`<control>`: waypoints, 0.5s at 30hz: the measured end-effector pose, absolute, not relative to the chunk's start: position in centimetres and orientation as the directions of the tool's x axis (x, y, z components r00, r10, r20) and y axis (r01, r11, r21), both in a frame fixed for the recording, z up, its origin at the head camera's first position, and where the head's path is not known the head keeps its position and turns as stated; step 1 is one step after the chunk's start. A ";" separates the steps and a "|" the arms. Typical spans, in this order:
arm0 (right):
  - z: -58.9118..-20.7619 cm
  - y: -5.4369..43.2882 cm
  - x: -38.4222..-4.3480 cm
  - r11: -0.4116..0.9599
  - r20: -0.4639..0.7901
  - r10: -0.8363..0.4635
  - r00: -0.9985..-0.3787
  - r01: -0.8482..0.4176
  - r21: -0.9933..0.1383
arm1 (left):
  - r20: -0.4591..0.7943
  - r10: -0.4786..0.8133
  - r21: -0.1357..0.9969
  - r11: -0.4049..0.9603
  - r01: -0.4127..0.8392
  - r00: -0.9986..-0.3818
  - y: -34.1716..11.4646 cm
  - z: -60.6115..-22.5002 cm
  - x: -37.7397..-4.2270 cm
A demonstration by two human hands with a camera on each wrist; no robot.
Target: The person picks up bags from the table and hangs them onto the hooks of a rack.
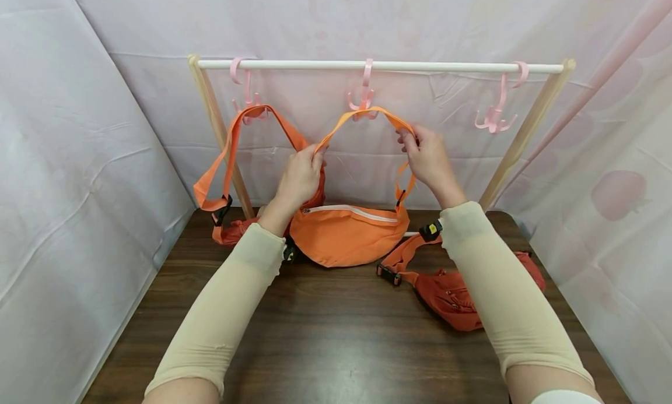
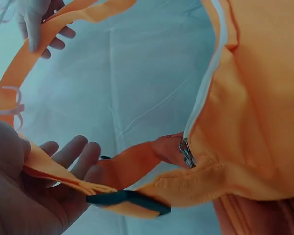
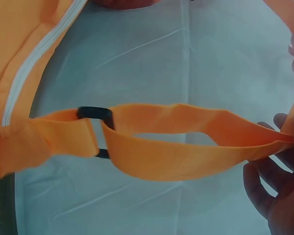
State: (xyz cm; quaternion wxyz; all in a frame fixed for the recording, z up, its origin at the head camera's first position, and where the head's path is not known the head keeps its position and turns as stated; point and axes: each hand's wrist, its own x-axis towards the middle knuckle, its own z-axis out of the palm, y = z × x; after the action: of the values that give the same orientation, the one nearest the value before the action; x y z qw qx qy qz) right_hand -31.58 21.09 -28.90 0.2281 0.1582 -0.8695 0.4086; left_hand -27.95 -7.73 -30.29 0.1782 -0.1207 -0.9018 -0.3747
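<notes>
Left hand (image 1: 300,174): fingers pinching one side of the orange strap (image 1: 389,116). Right hand (image 1: 427,156): fingers pinching the other side, so the loop is spread between the two, top of its arc at the middle hook (image 1: 363,95). Can't tell if the strap is over a prong or just in front.

Orange bag (image 1: 349,241) is below the hands, zip side up; can't tell if its bottom touches the bench (image 1: 325,334).

Further out: left hook (image 1: 249,104) has another bag's strap (image 1: 210,185) at it. Right hook (image 1: 493,121) looks bare; red bag (image 1: 451,302) lies on the bench under the right forearm.

My read: hanging step for the orange bag, mid-placement. Next move calls for seating the loop behind a prong, checking it's caught, then easing the grip off evenly.
</notes>
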 end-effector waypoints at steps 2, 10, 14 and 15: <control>-29.2 21.2 -31.5 0.625 0.530 -0.086 -0.843 -0.460 -0.631 | 0.404 0.086 0.626 0.700 0.343 -0.911 -7.6 -30.6 -28.0; -30.7 21.8 -31.2 0.681 0.513 -0.108 -0.852 -0.439 -0.586 | 0.368 0.107 0.608 0.724 0.326 -0.924 -7.3 -32.0 -27.5; -31.7 21.9 -30.9 0.703 0.496 -0.123 -0.860 -0.429 -0.568 | 0.357 0.113 0.581 0.750 0.315 -0.927 -7.2 -32.8 -27.2; -31.9 21.9 -30.9 0.704 0.494 -0.128 -0.860 -0.429 -0.566 | 0.360 0.114 0.573 0.756 0.316 -0.926 -7.2 -33.0 -27.1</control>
State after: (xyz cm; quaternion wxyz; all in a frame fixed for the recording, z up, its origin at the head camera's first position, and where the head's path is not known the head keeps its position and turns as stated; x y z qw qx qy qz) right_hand -30.86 21.88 -31.92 0.2143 0.1551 -0.8978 0.3520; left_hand -27.12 -7.23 -32.99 0.1532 -0.1162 -0.9245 -0.3291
